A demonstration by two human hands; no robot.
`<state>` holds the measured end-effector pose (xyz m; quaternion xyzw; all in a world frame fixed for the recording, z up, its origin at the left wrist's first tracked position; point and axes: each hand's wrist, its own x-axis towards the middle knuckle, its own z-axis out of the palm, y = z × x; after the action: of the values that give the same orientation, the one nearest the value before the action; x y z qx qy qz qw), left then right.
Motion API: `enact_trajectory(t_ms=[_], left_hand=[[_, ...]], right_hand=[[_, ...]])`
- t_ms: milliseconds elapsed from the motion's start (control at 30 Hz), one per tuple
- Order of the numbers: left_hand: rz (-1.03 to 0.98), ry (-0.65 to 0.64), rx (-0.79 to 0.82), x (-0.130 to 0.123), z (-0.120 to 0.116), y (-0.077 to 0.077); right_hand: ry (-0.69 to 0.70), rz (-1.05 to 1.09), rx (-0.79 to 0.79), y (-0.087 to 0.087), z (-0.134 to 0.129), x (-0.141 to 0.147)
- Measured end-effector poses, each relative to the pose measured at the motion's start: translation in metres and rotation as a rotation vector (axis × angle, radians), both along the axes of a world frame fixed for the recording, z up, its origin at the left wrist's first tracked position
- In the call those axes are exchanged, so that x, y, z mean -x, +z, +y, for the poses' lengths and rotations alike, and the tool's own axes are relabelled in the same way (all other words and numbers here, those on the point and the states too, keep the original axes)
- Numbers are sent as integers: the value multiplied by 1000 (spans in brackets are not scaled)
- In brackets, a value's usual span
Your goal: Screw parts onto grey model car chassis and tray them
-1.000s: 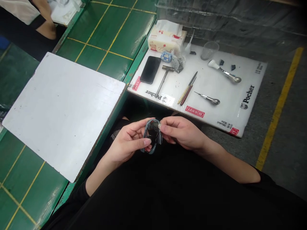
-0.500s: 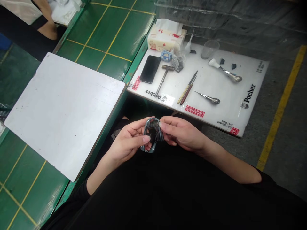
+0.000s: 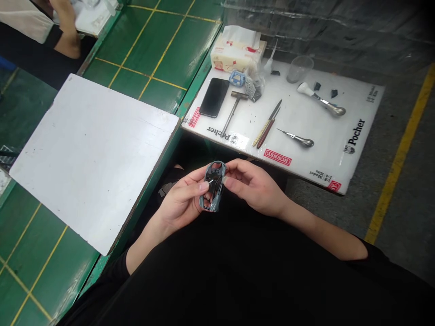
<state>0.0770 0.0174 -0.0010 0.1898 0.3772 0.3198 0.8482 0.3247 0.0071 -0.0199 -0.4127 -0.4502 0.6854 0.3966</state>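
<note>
Close to my lap is a small grey-blue model car body (image 3: 216,203), its hollow inside facing up and dark parts showing within. My left hand (image 3: 181,197) grips it from the left, the thumb pressed on the inside and the fingers partly hidden beneath. Thumb and forefinger of my right hand (image 3: 258,188) pinch at its upper right edge. Whether a separate small piece sits between those fingertips is too small to make out.
On the right-hand board (image 3: 299,122) lie a phone (image 3: 215,97), a small hammer (image 3: 233,113), slim knives (image 3: 268,127), a metal-handled pick (image 3: 297,138), a brush (image 3: 321,99), a clear cup (image 3: 299,69) and tissues (image 3: 236,50). A white board (image 3: 95,158) covers the left bench. Another person's arm (image 3: 68,31) shows top left.
The car body has risen slightly and turned. A dark flap that stuck out at its right side no longer shows there. My right thumb has moved lower along the edge.
</note>
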Motion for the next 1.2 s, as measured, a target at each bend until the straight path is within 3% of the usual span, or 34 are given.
enact_trajectory(t_ms=[100,200,333,467,600,767,967,1200], left_hand=[[52,-33,-66,0,-2,2],[228,-91,-252,4,-3,6],[401,-49,-482,8,-4,6],[379,55,-620,5,-6,0],[345,165,-740,2,-9,-7],[339,173,-818,3,-11,-10],[342,187,-808,2,-12,-7],[376,107,-722,3,-10,-2]], right_hand=[[-14,20,0,2,1,0],[-78,-80,-81,4,2,-4],[-154,-268,-408,4,0,-11],[-180,-328,-703,3,-2,-15],[-185,-341,-880,2,-2,-14],[-165,-361,-928,2,-2,-14],[-175,-371,-942,4,-3,-14],[-157,-419,-901,4,-5,-13]])
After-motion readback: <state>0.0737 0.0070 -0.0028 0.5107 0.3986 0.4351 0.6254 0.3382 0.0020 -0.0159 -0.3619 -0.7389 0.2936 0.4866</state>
